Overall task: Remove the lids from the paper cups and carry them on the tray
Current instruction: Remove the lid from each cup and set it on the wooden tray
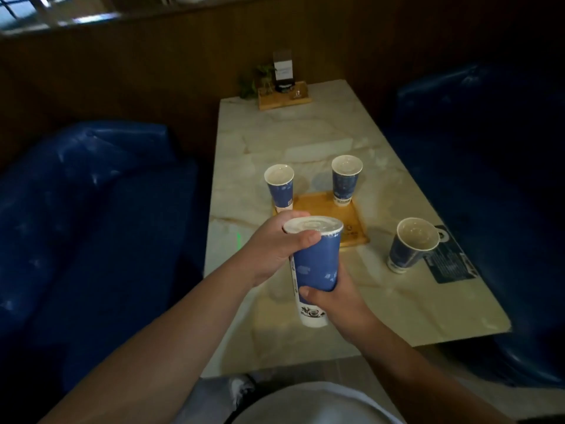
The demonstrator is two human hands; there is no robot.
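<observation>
- The left hand (272, 246) is gripping the lid (312, 225) of a blue paper cup (316, 267), its fingers (301, 240) curling over the rim.
- The right hand (333, 296) is holding the cup's lower body above the bench (382, 304).
- Two lidded cups (279, 186) (346, 179) are standing at the wooden tray's (327, 209) far corners.
- A fourth cup (411, 244) is sitting right of the tray, beside a dark card (452, 261).

Two cups (279, 186) (346, 179) crowd the tray (333, 215) — bare table (305, 133) beyond.
</observation>
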